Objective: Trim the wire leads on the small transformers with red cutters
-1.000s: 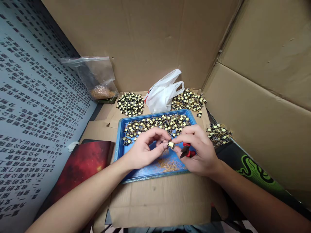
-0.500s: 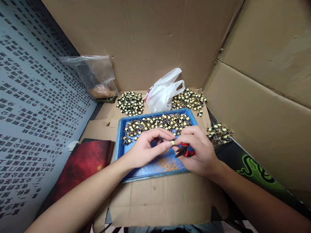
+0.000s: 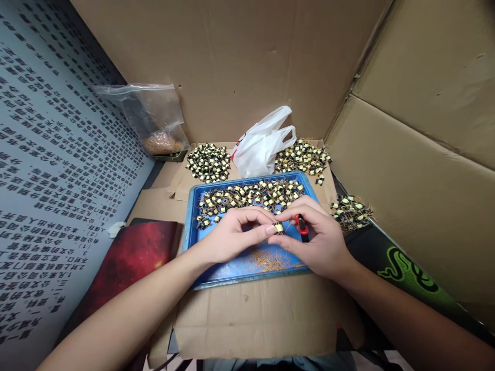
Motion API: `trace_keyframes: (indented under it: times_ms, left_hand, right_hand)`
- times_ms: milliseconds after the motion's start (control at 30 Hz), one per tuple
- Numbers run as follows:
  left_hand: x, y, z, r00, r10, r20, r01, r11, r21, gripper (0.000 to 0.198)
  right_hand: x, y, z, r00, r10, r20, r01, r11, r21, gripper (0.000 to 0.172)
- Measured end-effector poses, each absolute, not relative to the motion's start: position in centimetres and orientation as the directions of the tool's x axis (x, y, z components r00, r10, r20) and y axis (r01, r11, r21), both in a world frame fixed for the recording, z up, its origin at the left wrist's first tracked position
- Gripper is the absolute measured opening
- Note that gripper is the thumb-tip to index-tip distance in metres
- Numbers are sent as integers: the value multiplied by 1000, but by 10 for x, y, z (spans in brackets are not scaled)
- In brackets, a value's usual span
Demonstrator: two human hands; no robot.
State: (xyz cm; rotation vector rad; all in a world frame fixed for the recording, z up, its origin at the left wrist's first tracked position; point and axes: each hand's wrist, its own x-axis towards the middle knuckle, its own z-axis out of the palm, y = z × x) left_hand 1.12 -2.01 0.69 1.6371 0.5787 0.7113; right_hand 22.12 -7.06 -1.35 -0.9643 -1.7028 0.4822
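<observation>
Over a blue tray (image 3: 224, 281), my left hand (image 3: 235, 234) pinches a small yellow-and-black wired component (image 3: 278, 227) between thumb and fingers. My right hand (image 3: 317, 237) has its thumb and forefinger at the component's right side, while red-handled cutters (image 3: 302, 226) rest within the same hand. A thin wire sticks out from the component toward the cutters. Many similar components (image 3: 247, 196) lie in the back of the tray. Loose copper-coloured wire clippings (image 3: 270, 260) are scattered near its front.
Behind the tray are a left component pile (image 3: 209, 163), a white plastic bag (image 3: 257, 152) and a right pile (image 3: 303, 157). Another heap (image 3: 351, 210) sits at the right. A clear bag of clippings (image 3: 160, 139) stands back left. Cardboard walls (image 3: 232, 62) rise behind.
The cutters have turned in my right hand, their jaws no longer pointing left. My right thumb has moved up beside the component, which shows more of its yellow face.
</observation>
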Motion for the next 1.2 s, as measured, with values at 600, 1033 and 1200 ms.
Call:
trace_keyframes:
  times_ms: [600, 1033, 1200]
  left_hand:
    - [9, -18, 5, 656, 733, 180, -117, -136, 984, 28]
    - [10, -24, 6, 787, 616, 46, -137, 101, 985, 28]
    - [8, -21, 7, 798, 598, 77, -218, 166, 962, 39]
  right_hand:
    - [220, -69, -16, -90, 814, 573, 314, 569, -760, 26]
    - [219, -73, -15, -39, 825, 563, 262, 552, -791, 28]
    - [219, -73, -14, -66, 796, 601, 256, 596, -761, 27]
